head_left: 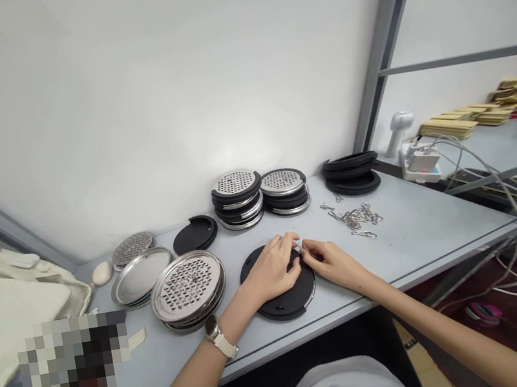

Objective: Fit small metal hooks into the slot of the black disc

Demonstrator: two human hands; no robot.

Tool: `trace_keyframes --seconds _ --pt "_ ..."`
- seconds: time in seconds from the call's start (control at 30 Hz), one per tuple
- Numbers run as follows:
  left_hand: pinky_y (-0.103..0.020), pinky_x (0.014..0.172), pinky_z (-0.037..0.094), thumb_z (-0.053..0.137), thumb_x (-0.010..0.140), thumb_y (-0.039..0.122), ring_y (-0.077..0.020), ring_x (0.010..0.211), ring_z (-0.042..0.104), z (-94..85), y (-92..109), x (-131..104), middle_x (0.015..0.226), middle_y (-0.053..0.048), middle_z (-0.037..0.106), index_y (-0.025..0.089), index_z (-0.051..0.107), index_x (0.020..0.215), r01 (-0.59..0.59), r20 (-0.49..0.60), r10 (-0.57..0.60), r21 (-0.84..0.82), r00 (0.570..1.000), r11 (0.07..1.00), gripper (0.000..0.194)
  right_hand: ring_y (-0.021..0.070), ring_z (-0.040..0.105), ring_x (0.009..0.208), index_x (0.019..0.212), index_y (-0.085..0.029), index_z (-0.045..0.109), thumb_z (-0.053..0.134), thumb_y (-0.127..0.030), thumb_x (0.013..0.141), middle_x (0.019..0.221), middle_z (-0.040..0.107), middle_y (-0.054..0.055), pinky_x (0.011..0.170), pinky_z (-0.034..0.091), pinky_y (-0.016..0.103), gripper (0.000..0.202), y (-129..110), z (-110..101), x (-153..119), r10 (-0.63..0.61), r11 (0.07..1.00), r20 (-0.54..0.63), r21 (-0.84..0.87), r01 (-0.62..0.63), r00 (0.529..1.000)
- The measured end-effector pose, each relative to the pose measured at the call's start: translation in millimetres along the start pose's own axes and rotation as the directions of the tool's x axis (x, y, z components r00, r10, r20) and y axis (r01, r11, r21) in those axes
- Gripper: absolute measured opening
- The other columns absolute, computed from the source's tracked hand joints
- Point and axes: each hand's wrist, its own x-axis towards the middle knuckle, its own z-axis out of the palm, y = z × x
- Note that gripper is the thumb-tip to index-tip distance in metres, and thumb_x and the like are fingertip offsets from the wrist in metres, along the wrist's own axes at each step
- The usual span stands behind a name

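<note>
A round black disc [280,303] with a thin metal edge at its right lies on the grey table near the front edge. My left hand [277,267], with a watch on its wrist, rests over the top of the disc, its fingers bent near the upper right rim. At that same rim my right hand [328,263] has its thumb and fingers pinched together around something too small to make out. Silver metal clips [358,217] lie in a loose pile to the right of the hands.
Behind the hands stand two stacks of perforated metal and black discs [240,199]. Metal plates [188,289] and a black disc [195,234] are at left, black rings [351,175] at back right, a cream bag [14,297] at far left.
</note>
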Motion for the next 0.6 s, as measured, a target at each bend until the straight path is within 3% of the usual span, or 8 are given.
trace_keyframes --seconds 0.6 --pt "-0.038 0.094 0.044 0.049 0.080 0.008 -0.0225 0.105 0.052 0.2 -0.4 -0.1 0.107 -0.008 0.054 0.020 0.036 0.115 0.003 -0.001 -0.003 -0.019 1.000 1.000 0.039 0.0105 0.039 0.052 0.067 -0.021 0.036 0.039 -0.028 0.088 0.056 0.040 -0.006 0.052 0.029 0.023 0.022 2.3 1.0 -0.3 -0.002 1.000 -0.002 -0.012 0.002 1.000"
